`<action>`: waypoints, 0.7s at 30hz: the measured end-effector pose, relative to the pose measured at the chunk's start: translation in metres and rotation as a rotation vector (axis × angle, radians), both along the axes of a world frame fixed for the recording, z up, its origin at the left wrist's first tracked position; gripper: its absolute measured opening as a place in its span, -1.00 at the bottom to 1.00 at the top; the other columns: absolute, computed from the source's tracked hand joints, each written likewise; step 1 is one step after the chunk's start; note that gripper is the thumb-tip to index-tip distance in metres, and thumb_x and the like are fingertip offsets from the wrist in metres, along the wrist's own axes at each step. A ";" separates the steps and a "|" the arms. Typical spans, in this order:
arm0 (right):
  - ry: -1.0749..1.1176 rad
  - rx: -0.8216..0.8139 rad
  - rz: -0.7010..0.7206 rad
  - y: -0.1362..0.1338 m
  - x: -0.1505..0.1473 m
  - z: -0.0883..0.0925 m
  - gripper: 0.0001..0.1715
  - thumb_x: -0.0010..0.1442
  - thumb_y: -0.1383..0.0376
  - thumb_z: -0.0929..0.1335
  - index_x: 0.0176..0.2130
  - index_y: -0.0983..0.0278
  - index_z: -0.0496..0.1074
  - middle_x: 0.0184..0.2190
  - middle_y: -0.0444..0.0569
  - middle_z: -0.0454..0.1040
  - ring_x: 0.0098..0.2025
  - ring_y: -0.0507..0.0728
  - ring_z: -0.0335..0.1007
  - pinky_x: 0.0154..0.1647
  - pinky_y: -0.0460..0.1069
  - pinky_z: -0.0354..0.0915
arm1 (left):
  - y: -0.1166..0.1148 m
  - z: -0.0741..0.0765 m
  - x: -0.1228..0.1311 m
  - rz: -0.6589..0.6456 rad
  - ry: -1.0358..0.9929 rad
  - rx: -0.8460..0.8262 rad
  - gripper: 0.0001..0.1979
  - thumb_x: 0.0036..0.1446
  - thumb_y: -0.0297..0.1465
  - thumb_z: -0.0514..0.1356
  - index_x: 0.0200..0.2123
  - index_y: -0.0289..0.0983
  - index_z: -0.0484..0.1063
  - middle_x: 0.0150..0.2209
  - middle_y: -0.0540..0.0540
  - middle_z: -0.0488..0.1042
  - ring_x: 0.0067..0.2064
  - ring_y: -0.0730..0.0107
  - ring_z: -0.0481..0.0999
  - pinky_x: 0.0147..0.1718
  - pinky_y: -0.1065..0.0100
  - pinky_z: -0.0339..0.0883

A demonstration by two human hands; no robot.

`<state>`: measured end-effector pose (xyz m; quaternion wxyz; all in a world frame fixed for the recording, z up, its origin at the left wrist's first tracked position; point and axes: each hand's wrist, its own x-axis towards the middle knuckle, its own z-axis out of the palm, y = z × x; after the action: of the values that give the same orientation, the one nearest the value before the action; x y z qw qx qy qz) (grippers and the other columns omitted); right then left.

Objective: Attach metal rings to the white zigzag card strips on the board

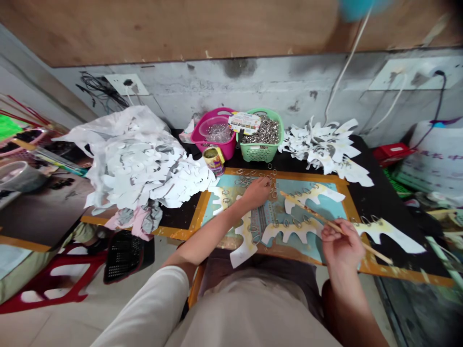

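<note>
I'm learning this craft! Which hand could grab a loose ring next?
Probably the left hand: it rests on the loose rings on the mat. The right hand is farther off and holds a stick.

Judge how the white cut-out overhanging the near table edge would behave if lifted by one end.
Probably floppy: the cut-out is a thin, flat sheet and would likely sag. It is probably light too, since its end overhangs the table without tipping off. The rings lying on it look loose and could slide off when it tilts.
</note>
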<state>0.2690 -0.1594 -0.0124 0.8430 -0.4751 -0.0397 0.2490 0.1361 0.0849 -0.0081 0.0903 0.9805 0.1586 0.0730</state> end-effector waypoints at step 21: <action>0.028 0.014 -0.021 -0.002 0.002 -0.007 -0.86 -0.10 0.29 0.39 -0.42 0.28 0.42 -0.62 -0.19 0.33 -0.61 0.01 0.31 -0.64 -0.11 0.23 | 0.010 -0.005 -0.006 0.060 -0.063 -0.004 -0.78 0.20 -0.36 0.13 -0.33 -0.32 0.56 0.04 -0.22 0.32 0.07 0.16 0.32 0.14 0.20 0.19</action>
<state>0.2713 -0.1615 -0.0193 0.8493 -0.4662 -0.0248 0.2465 0.1300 0.0953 -0.0134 0.0948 0.9723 0.1853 0.1062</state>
